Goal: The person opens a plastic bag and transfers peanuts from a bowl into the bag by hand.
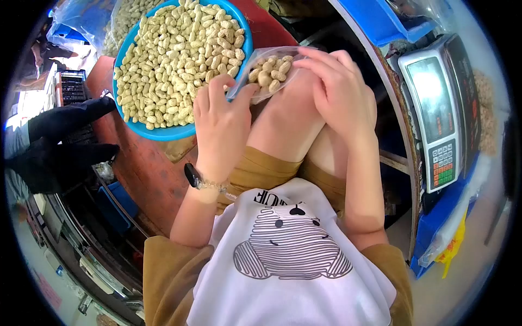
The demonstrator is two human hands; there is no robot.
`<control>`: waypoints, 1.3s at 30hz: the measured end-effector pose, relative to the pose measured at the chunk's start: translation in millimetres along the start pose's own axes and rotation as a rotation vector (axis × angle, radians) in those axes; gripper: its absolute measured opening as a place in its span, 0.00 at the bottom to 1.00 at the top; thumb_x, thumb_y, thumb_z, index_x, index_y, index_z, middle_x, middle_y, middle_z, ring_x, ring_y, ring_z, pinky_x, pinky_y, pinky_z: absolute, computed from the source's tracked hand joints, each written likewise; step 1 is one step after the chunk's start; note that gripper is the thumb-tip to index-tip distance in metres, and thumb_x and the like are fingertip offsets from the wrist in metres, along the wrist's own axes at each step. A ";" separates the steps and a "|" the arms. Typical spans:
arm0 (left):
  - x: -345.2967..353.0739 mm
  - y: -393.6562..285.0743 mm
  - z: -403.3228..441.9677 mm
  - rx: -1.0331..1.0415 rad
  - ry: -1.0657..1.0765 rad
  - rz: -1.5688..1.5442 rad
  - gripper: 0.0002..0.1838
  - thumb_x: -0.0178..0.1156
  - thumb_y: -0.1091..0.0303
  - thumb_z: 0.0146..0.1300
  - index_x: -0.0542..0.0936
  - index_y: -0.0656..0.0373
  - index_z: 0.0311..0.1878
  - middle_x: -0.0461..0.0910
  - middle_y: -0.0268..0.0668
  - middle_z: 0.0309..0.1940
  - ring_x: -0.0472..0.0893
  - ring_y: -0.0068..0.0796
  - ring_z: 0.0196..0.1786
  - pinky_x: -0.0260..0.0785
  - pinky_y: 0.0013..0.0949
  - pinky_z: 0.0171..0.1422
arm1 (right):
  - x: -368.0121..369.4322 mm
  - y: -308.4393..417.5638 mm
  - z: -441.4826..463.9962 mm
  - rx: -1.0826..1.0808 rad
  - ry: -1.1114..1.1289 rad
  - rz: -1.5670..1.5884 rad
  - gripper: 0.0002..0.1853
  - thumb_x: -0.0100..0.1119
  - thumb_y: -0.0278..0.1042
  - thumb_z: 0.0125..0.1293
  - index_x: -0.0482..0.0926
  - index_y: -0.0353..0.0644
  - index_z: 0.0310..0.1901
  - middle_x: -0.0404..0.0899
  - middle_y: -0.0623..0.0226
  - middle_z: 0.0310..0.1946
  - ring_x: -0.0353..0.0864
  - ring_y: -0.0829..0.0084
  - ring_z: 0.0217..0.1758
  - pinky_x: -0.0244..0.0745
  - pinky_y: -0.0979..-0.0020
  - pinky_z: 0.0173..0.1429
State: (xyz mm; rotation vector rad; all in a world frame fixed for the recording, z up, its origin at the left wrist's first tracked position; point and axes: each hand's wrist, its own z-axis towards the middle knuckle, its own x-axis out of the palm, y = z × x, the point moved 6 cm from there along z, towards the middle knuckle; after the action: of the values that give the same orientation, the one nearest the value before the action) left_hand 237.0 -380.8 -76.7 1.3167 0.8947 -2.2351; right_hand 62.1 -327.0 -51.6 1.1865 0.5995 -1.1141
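Observation:
A clear plastic bag [259,100] with several peanuts [270,73] inside is held over my thighs, its mouth spread apart. My left hand [222,117], wearing a dark watch or band [192,175], grips the bag's left edge with bent fingers, the thumb at the opening. On the other side, the fingertips of my right hand [341,89] hold the upper right edge; part of that grip is hidden. Touching distance from my left fingers is a round blue basin [157,134], heaped with peanuts in their shells.
The basin rests on a reddish surface [147,174]. A digital scale [432,103] stands at the right, with a blue tray [375,24] above it. Another plastic bag of peanuts [117,35] sits behind the basin. Dark sleeves or cloth [65,133] show at the left.

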 end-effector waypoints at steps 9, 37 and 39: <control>-17.6 8.9 19.4 -0.005 -0.060 -0.094 0.03 0.66 0.72 0.58 0.86 0.54 0.35 0.75 0.36 0.43 0.75 0.38 0.41 0.68 0.38 0.45 | 3.8 -13.3 26.3 -0.175 -0.108 -0.404 0.10 0.59 0.23 0.51 0.84 0.41 0.35 0.78 0.69 0.46 0.75 0.67 0.51 0.68 0.62 0.60; 1.0 1.4 22.1 -0.055 -0.338 -0.507 0.22 0.54 0.84 0.54 0.79 0.64 0.54 0.76 0.42 0.45 0.80 0.41 0.43 0.75 0.37 0.48 | -28.5 2.3 48.1 -0.173 -0.391 0.001 0.13 0.52 0.09 0.58 0.82 0.37 0.37 0.83 0.60 0.42 0.84 0.63 0.47 0.79 0.68 0.47; 5.4 1.4 22.2 -0.053 -0.293 -0.527 0.22 0.55 0.83 0.57 0.77 0.64 0.57 0.74 0.42 0.47 0.80 0.39 0.45 0.75 0.37 0.49 | -27.6 3.4 52.5 -0.100 -0.345 -0.021 0.11 0.55 0.13 0.62 0.83 0.38 0.40 0.83 0.59 0.43 0.83 0.62 0.48 0.78 0.67 0.50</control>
State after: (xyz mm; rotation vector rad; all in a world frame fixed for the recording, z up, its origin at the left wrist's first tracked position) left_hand 221.3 -397.3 -74.0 0.7532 1.2859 -2.6752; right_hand 45.8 -366.2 -10.0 0.8777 0.3960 -1.2577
